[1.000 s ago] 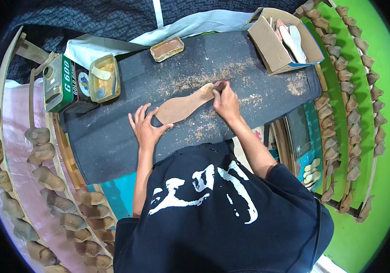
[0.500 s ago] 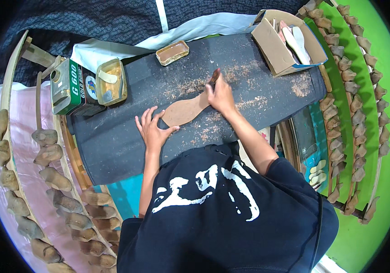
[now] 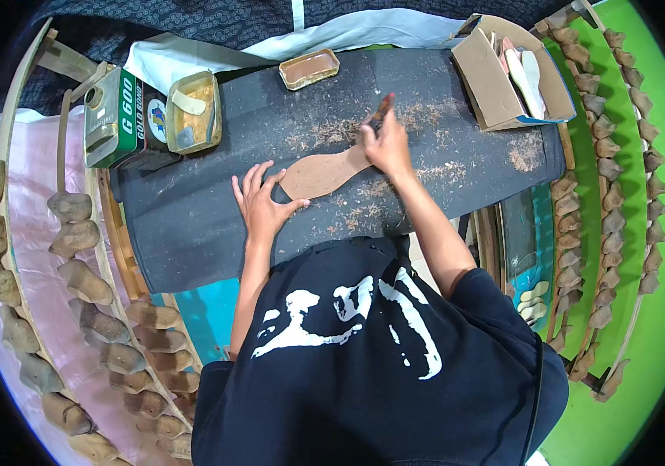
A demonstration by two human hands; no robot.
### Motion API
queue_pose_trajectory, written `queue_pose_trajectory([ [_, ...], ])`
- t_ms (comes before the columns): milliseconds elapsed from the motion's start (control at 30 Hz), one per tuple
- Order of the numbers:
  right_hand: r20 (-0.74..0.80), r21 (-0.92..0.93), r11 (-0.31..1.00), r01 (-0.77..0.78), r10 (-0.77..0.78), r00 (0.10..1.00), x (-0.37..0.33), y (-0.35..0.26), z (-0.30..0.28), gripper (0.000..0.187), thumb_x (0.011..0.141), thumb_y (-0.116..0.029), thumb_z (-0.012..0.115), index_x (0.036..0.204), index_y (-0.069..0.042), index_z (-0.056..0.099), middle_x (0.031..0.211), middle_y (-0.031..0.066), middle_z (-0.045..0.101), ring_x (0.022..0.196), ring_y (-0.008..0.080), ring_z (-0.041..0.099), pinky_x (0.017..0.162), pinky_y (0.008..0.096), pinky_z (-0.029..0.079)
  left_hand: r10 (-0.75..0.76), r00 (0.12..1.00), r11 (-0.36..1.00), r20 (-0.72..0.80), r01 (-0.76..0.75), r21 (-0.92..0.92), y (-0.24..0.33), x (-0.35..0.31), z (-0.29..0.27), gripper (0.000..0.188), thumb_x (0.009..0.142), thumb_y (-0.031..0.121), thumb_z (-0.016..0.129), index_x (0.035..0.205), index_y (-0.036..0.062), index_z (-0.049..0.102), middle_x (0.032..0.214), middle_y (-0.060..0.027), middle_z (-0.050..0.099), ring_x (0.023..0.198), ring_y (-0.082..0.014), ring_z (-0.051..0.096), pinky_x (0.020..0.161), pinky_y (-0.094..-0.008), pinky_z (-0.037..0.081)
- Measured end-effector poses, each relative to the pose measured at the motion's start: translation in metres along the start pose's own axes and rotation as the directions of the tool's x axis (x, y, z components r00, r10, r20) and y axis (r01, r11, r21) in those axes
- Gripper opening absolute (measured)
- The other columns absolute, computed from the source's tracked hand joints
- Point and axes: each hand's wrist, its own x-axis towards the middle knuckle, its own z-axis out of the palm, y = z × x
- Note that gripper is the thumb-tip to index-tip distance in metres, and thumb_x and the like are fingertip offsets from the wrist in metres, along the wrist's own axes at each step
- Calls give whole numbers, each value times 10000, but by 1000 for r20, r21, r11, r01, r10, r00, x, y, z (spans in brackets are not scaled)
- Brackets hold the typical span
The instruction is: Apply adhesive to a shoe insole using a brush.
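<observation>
A flat brown shoe sole (image 3: 321, 174) lies on the dark worktable, its broad rounded end to the left and its narrow end to the right. My left hand (image 3: 261, 203) is at the broad end, fingers spread, with thumb and forefinger against the sole's edges. At the narrow end my right hand (image 3: 388, 147) is closed round a short tool (image 3: 383, 107) with a reddish-brown upper end. The lower part of that tool is hidden by my fingers, so its kind does not show. Brown shavings (image 3: 332, 133) lie scattered round the sole.
Behind the sole stands a small yellowish tray (image 3: 310, 84). At the left are a green-and-silver metal can (image 3: 107, 155) and an open tub (image 3: 212, 141) with a spatula-like piece inside. A cardboard box (image 3: 495, 116) of sole shapes sits back right. Racks of wooden shoe lasts (image 3: 86, 281) flank both sides.
The whole view has shifted, so the table sits higher in it. My right hand's tool leans further to the right. My left hand stays at the sole's broad end.
</observation>
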Motion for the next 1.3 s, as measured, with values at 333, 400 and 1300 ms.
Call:
queue_pose_trajectory([
  [333, -66, 91, 971, 223, -217, 974, -67, -37, 41, 178, 905, -78, 714, 1052, -1, 651, 874, 211, 712, 800, 408, 724, 732, 477, 581, 7, 1000, 1000, 19, -7, -3, 2, 5, -2, 790, 547, 614, 949, 1183, 176, 789, 1452, -17, 622, 1437, -281, 491, 1288, -612, 139],
  [400, 1, 174, 942, 285, -290, 957, -74, -46, 45, 166, 915, -103, 737, 1024, -3, 662, 865, 210, 710, 788, 404, 723, 725, 473, 582, -11, 1000, 1000, 11, 10, 17, 1, 4, -3, 793, 516, 586, 971, 1175, 185, 787, 1459, -16, 630, 1450, -275, 494, 1282, -619, 165],
  [1300, -164, -71, 986, 148, -158, 974, -22, -3, -14, 172, 946, -99, 708, 1059, 8, 633, 945, 211, 732, 821, 381, 751, 713, 469, 591, -36, 999, 999, 6, 36, -24, -1, 1, 0, 774, 550, 600, 951, 1198, 205, 799, 1452, -2, 618, 1465, -266, 454, 1299, -609, 120],
])
